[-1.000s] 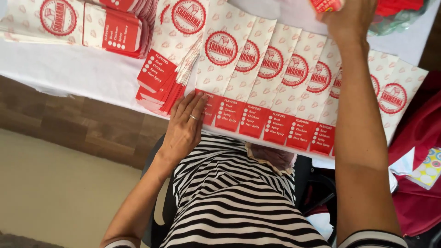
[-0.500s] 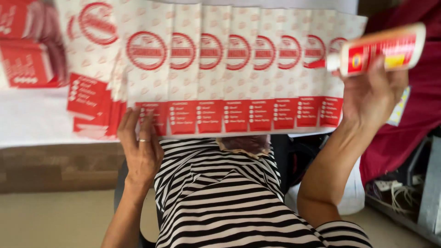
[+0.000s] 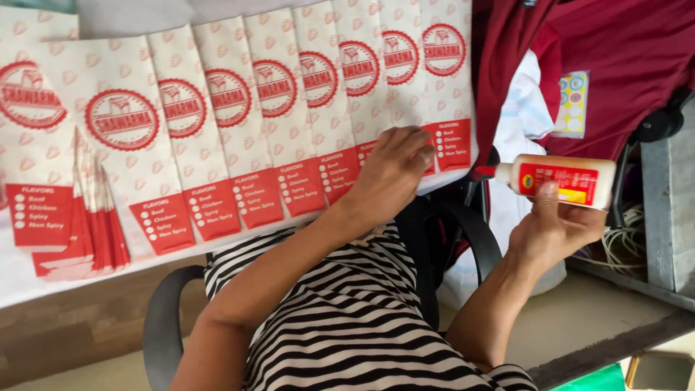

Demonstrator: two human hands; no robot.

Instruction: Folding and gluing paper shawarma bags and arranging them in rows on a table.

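Left hand (image 3: 391, 174) lies flat, fingers spread, holding nothing, pressing a fanned row of red-and-white paper sleeves (image 3: 289, 123) on the bench. Right hand (image 3: 554, 232), fingers curled round a glue bottle (image 3: 561, 181), holds it off to the right w/ red nozzle sideways. Risk: the overlapped row could slide if the press eases, & glue might drip off-target.

White table (image 3: 43, 279) under overlapping printed paper sleeves (image 3: 239, 123)

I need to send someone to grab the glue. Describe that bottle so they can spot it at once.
Start at the row of overlapping red and white paper bags on the table and go to its right end, past the left hand. There the right hand holds the bottle sideways: white plastic, red label, red nozzle, the only bottle around.
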